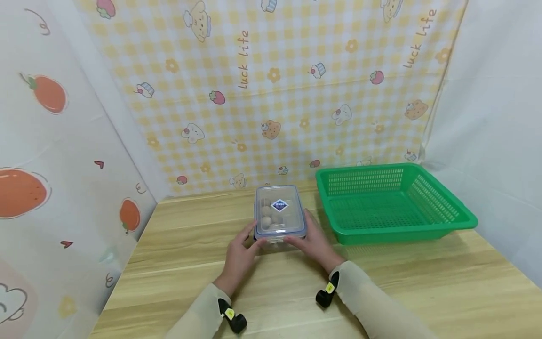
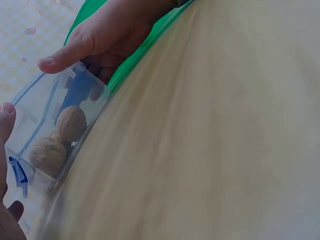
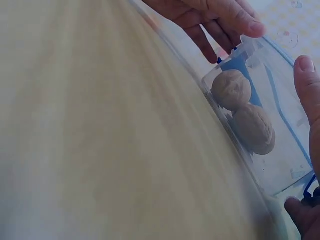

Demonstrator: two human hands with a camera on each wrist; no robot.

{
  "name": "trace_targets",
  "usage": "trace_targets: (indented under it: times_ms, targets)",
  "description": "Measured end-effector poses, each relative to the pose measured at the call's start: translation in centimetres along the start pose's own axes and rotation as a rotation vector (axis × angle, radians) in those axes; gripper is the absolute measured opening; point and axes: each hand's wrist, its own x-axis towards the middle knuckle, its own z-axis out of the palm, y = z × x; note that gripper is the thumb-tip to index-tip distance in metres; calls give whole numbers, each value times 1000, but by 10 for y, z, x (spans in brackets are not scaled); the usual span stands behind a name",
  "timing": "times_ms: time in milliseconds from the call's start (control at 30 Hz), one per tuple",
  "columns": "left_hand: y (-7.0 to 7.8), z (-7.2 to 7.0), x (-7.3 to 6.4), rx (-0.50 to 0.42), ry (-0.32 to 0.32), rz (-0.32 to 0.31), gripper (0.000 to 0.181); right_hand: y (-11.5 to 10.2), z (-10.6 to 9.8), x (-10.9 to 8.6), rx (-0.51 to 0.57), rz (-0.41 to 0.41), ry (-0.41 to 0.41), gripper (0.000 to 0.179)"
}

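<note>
A clear plastic food container (image 1: 288, 224) with a blue-rimmed lid and a diamond label sits on the table, walnuts (image 3: 231, 90) visible through its walls. My left hand (image 1: 239, 258) holds its left side, thumb at the front edge of the lid. On the opposite side my right hand (image 1: 315, 242) grips it in the same way, with its thumb at the front right corner. Blue side clips (image 2: 19, 175) hang down from the lid in the left wrist view. Some of the fingers are hidden behind the container.
A green plastic basket (image 1: 395, 231) with slotted walls stands to the right of the container on the wood-grain table (image 1: 190, 245). A yellow checked cloth (image 1: 237, 113) hangs behind the table, and a white printed sheet (image 1: 76, 141) covers the left side.
</note>
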Motion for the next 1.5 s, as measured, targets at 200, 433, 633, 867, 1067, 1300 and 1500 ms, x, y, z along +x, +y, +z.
trace_targets:
  times_ms: [200, 433, 633, 867, 1067, 1300, 1500]
  targets:
    - [-14, -12, 20, 54, 11, 26, 63, 4, 13, 23, 46, 19, -10, 103]
    - [-21, -16, 38, 161, 14, 63, 64, 7, 18, 44, 11, 23, -30, 102]
    - [-18, -14, 45, 171, 5, 51, 64, 6, 14, 52, -1, 42, -45, 102]
    - [-20, 0, 53, -236, 60, -115, 70, 12, 17, 68, 497, 212, -20, 89]
    - [-17, 18, 73, -615, 158, -243, 86, 14, 30, 83, 960, 278, 125, 92]
    - [-16, 25, 81, -686, 271, -239, 103, 18, 33, 89, 969, 236, 225, 89]
    - [-14, 28, 84, -601, 300, -108, 97, 12, 28, 91, 855, 161, 292, 94]
